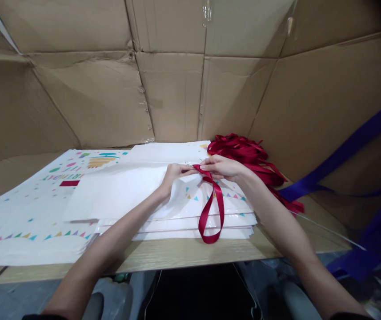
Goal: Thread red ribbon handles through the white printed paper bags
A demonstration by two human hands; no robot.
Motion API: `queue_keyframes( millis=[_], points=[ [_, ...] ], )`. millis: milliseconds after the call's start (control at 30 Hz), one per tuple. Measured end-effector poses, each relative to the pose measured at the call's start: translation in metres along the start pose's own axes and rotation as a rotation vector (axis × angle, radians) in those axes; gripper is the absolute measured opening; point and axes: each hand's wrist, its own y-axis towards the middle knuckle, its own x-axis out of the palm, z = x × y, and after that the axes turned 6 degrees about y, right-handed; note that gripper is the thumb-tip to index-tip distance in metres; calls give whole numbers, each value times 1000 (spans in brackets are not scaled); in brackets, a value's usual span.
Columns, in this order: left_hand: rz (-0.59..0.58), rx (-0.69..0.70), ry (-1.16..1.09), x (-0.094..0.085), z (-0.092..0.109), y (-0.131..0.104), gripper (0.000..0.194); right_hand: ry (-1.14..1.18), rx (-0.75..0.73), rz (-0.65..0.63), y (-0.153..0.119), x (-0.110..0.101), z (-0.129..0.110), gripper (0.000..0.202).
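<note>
A looped red ribbon (217, 209) hangs down over the front of a stack of white printed sheets (233, 222). My right hand (222, 167) pinches the ribbon's upper end. Close beside it on the left, my left hand (174, 174) has its fingers pressed together at the raised edge of a white sheet (120, 191); exactly what its fingertips hold is hidden. A small shiny metal piece (190, 164) shows between the two hands. Behind my right hand lies a heap of red ribbons (240, 151).
More printed sheets (17, 218) with coloured triangles and dots lie at the left of the wooden table (183, 255). Cardboard walls (173, 98) enclose the back and sides. Blue ribbons (337, 160) hang at the right. A thin white string (330, 231) crosses the table's right end.
</note>
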Motion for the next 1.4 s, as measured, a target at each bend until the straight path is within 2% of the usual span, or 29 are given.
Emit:
queue_keyframes(
  millis=[100,200,300,367,467,533,633,867,1000,1067,1267,1400],
  points=[
    [14,20,20,1,-3,-1,33,7,-4,39,-2,1,-2,17],
    [59,115,104,2,-4,-2,31,61,-22,44,-1,2,-3,18],
    [113,286,385,7,-1,-7,27,125,-33,59,1,2,-3,21],
    [113,348,622,13,4,-13,31,161,-39,86,3,2,-2,23],
    [78,307,893,25,14,-24,44,190,-45,117,4,2,-1,21],
    [31,262,989,32,18,-29,52,175,-39,106,4,3,0,20],
    [-50,228,1017,36,19,-29,55,143,-41,92,5,6,3,21],
    [-136,220,955,29,18,-22,47,150,27,95,12,12,7,20],
    [-144,147,1006,29,22,-26,55,197,24,183,14,11,5,25],
    [-137,132,1018,30,23,-30,58,212,21,210,15,10,5,25],
    [-19,97,1061,42,27,-47,60,164,7,158,18,9,11,24],
    [-9,102,1081,49,31,-53,58,179,-18,188,20,6,13,26]
  ],
)
